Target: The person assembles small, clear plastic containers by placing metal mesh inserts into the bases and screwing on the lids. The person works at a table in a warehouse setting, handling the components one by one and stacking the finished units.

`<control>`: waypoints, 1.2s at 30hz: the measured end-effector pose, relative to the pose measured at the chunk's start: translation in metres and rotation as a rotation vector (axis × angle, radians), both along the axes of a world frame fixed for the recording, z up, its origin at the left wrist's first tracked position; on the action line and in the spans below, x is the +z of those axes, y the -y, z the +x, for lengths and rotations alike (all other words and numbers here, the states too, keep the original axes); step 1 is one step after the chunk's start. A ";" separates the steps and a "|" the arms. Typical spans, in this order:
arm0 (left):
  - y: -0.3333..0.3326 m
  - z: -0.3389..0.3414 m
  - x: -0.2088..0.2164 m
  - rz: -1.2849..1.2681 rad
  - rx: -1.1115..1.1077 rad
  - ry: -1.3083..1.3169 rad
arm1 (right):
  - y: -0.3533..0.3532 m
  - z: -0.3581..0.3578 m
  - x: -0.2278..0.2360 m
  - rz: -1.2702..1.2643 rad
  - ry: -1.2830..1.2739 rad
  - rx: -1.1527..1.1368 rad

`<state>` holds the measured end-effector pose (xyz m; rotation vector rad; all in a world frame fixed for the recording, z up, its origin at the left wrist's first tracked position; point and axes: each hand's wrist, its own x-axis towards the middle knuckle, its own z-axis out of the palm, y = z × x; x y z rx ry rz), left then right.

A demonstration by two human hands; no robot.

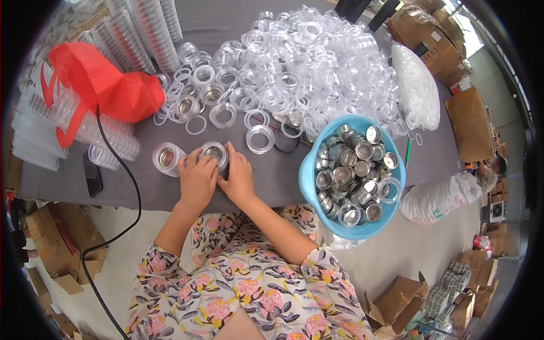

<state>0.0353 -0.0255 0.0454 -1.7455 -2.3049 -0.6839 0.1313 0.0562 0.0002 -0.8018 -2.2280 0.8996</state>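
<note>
Near the table's front edge, my left hand [197, 178] and my right hand [238, 177] close in from both sides on a round clear plastic case [215, 151]. A silver metal cup shows inside its ring. The fingers of both hands curl round its near side, and the thumbs are partly hidden. Just left of my left hand stands another clear case [168, 158], also with a metal cup in it. Beyond my right hand a loose clear ring [260, 139] lies flat on the grey cloth.
A blue basin [306, 181] full of silver metal cups stands at the right edge. A large heap of clear rings [317, 68] covers the back. At left are a red bag [107, 85], stacked clear cases [150, 34], a dark phone [93, 174] and a black cable [137, 195]. A green pen [408, 151] lies at right.
</note>
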 end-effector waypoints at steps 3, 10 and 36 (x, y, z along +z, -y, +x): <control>-0.002 -0.004 0.006 -0.041 -0.043 -0.076 | 0.003 -0.005 0.000 0.041 0.058 -0.022; 0.003 -0.007 -0.002 0.159 0.000 0.373 | -0.001 -0.007 -0.002 0.016 0.033 -0.074; 0.023 -0.028 0.062 0.265 0.014 0.030 | -0.088 0.196 0.131 0.087 0.617 -0.187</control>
